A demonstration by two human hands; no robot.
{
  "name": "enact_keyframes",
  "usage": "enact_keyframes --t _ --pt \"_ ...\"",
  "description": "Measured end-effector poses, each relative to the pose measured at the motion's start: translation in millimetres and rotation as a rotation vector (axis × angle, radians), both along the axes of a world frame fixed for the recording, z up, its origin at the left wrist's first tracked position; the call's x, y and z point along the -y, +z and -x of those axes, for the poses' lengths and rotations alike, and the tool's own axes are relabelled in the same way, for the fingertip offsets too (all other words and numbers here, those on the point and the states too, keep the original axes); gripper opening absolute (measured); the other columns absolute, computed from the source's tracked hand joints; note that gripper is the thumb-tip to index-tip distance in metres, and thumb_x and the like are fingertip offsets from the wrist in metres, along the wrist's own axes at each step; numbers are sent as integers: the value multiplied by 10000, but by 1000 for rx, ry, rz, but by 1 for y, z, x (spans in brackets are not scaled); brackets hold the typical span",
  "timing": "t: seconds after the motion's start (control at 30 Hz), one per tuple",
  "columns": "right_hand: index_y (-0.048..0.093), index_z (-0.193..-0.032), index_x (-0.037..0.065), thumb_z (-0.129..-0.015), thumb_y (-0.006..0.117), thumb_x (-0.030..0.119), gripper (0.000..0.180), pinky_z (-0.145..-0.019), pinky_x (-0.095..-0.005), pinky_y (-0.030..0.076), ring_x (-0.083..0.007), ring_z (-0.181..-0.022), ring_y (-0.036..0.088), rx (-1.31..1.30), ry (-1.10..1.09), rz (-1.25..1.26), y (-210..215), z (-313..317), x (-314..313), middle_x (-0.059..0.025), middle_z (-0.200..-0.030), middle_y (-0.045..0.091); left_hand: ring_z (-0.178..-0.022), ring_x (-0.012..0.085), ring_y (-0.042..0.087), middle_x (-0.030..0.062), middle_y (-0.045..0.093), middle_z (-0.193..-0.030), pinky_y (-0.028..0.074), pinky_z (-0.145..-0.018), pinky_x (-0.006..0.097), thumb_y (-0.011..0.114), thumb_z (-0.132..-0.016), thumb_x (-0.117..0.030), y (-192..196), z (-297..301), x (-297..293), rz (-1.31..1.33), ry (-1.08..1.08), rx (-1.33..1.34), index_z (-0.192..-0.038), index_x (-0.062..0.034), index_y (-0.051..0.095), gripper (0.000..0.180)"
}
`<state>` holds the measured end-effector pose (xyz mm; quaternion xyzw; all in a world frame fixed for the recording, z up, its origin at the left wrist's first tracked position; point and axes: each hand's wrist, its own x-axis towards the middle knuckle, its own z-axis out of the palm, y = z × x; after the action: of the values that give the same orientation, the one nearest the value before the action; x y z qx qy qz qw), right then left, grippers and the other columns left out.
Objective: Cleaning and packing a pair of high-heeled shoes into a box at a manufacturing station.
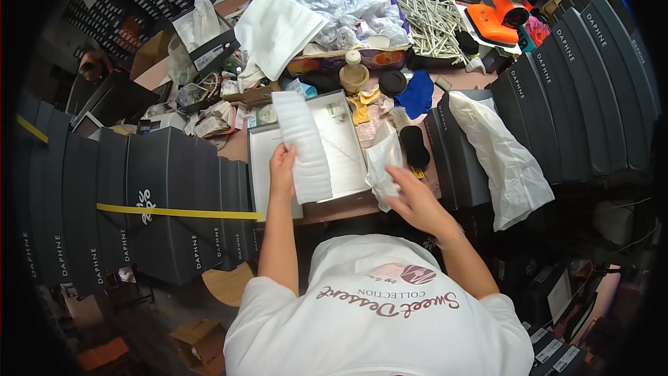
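Left hand (282,167) pinching the near left edge of a long white foam sheet (303,146), fingers closed on it, the sheet draped over the open white box (261,160) on the bench (348,205) and reaching past its far rim. Right hand (410,198) closed loosely on a crumpled piece of white tissue paper (381,167), just right of the box and touching its right wall. Foam sheet judged very light, soft and floppy, likely to fold or sag if lifted by one end only; best held at an edge or corner, as now, with a second grip toward the far end to keep it flat. Tissue likewise near weightless, easily torn, prone to slip from a slack hold. Little open room: box hemmed on the left by a strapped stack of dark grey boxes (160,202), on the right by more dark boxes (459,160) carrying a large white bag (504,160) and a black insole-shaped piece (415,146). Far side crowded with a small bottle (353,69), blue cloth (417,94), piled white paper (355,7) and an orange tool (494,17). Only free way for moving seems up and toward the body, over the near bench edge.
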<state>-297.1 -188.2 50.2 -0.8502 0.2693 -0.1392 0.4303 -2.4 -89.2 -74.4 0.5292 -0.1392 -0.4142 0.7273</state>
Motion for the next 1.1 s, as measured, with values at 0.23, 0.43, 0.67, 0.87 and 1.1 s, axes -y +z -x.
enact_keyframes --t 0.23,0.43,0.67,0.87,1.1 --pt "356 -1355 -18 -816 595 110 603 -961 -469 402 -409 -1151 464 -197 -131 397 -197 -158 20 -290 -1267 452 -792 284 634 201 639 -840 472 -696 375 548 -889 -151 -64 -72 -59 -491 78 744 -1041 58 557 259" --pt "419 -1312 55 -759 590 54 578 -803 -449 479 -351 -972 585 -520 -96 245 -203 -185 25 -231 -1090 574 -787 331 620 233 618 -846 466 -698 388 558 -880 -148 -89 -71 -88 -836 -94 830 -1062 68 549 283" --pt "565 -1079 30 -788 561 38 291 -746 -263 452 -118 -839 557 127 -7 -372 -43 -161 26 -41 -941 586 -1095 222 564 104 585 -1198 440 -954 346 556 -918 -293 -37 -38 -115 54 -100 -444 -1250 -5 504 442" --pt "561 -1137 25 -824 576 56 315 -813 -217 442 -50 -930 524 218 55 -766 -14 -141 -25 20 -1019 572 -1206 270 494 145 490 -1340 381 -1034 405 355 -904 -650 48 23 -61 243 -194 -835 -1341 -43 433 752" --pt "501 -1214 -37 -746 548 32 475 -972 -373 463 -261 -1050 608 756 95 -1778 -53 -107 -19 -164 -1144 609 -1183 246 499 128 514 -1284 400 -1023 375 423 -960 -497 60 81 -40 302 -316 -901 -1315 -10 442 603"
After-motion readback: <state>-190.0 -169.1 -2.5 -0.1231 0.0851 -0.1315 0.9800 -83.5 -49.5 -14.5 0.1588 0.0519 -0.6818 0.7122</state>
